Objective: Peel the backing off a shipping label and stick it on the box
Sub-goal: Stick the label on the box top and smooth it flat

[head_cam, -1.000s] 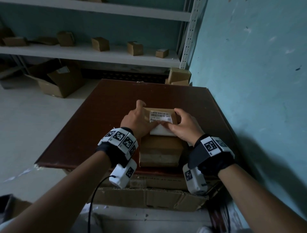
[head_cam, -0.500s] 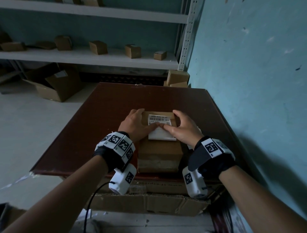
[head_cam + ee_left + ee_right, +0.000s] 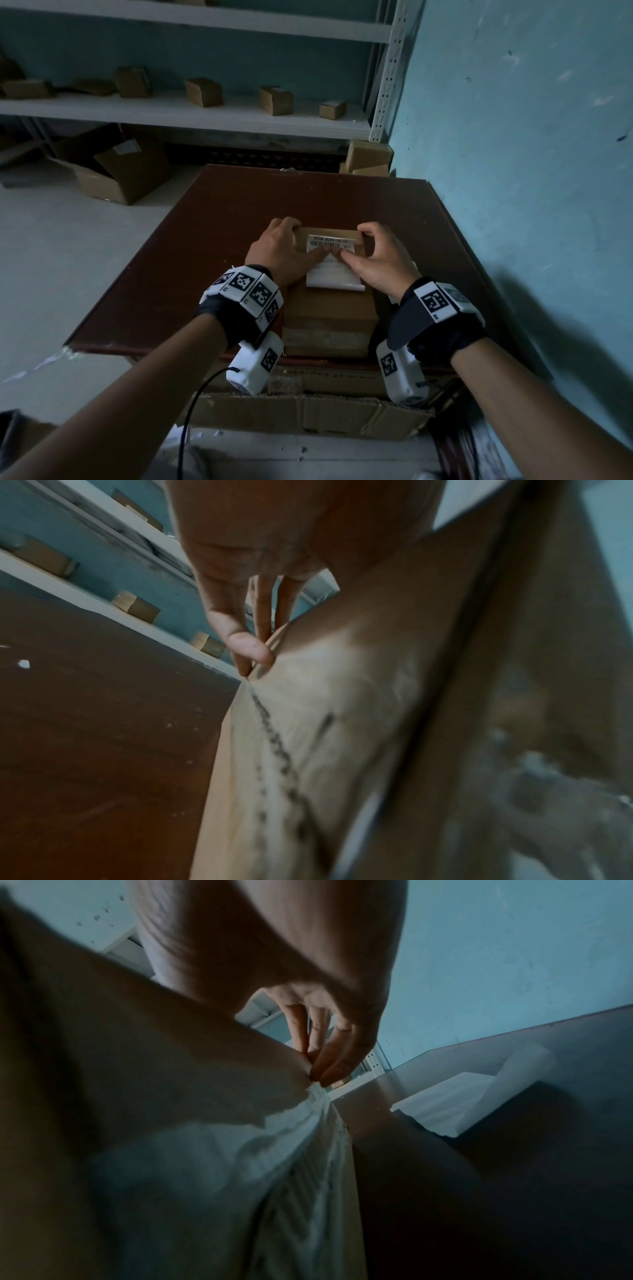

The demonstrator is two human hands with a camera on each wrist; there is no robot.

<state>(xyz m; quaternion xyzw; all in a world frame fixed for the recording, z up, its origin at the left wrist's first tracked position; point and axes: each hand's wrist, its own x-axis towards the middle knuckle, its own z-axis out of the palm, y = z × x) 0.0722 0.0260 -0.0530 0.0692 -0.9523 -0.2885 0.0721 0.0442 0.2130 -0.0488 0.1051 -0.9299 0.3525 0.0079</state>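
A brown cardboard box [image 3: 329,308] lies flat on the dark red-brown table [image 3: 205,257]. On its top sits the white shipping label [image 3: 334,279], barcode at the far end. My left hand [image 3: 277,246] holds the box's far left corner with its thumb on the label's middle. In the left wrist view its fingers [image 3: 246,645] run down the box [image 3: 325,696] side. My right hand [image 3: 376,260] has curled fingertips at the label's far right corner and its thumb beside the left thumb. The right wrist view shows those fingers [image 3: 335,1064] pinching the label [image 3: 205,1164] edge.
A loose white backing sheet [image 3: 462,1099] lies on the table right of the box. The blue wall [image 3: 513,171] runs close along the table's right side. White shelves [image 3: 205,113] behind hold several small boxes. An open carton [image 3: 113,171] stands on the floor at left.
The box, tilted up in both hands a second ago, now lies flat. Both hands have slid toward its far corners, and more of the barcode shows.
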